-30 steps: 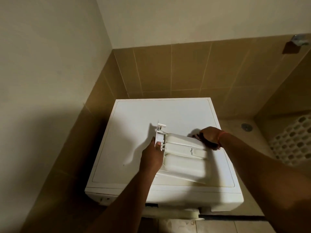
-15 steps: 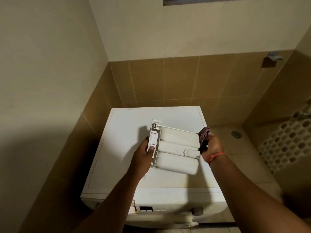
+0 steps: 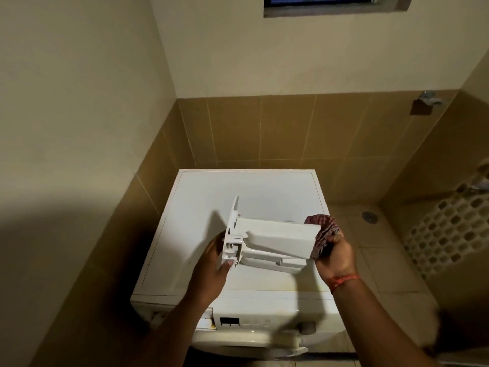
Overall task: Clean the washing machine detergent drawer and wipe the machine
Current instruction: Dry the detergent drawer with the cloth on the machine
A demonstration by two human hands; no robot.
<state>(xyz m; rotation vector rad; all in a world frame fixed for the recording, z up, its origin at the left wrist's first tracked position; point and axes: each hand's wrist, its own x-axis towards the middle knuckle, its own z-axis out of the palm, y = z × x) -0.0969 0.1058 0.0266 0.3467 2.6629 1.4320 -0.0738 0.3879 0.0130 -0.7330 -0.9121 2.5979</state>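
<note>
Above the washing machine [image 3: 264,189] top: detergent drawer [image 3: 275,241], white, held clear, front panel leftward. Left hand [image 3: 211,266] grips the panel end. Right hand [image 3: 334,256] pinches a checked cloth [image 3: 321,234] against the right end.

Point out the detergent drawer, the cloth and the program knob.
detergent drawer [image 3: 280,235]: head view, on its long side wall.
cloth [image 3: 322,231]: head view, on the checked fabric bunched at the drawer's end.
program knob [image 3: 307,327]: head view, on its round face.

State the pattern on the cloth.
Red-and-white check, on the cloth in the right hand, head view.
</note>
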